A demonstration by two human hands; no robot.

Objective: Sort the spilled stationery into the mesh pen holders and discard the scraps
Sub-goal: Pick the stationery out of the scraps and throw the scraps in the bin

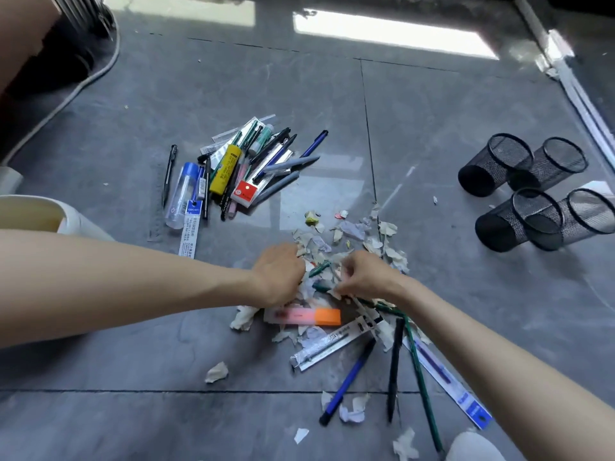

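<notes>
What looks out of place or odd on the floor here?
Torn paper scraps litter the floor, mixed with loose pens. All four mesh holders lie tipped on their sides, apparently empty.

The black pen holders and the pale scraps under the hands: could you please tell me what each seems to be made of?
The pen holders look like black wire mesh, probably metal, matte: the floor shows through their walls, and a solid rim rings each mouth. The scraps look like torn paper, dull: ragged edges, creases, crumpled folds.
</notes>
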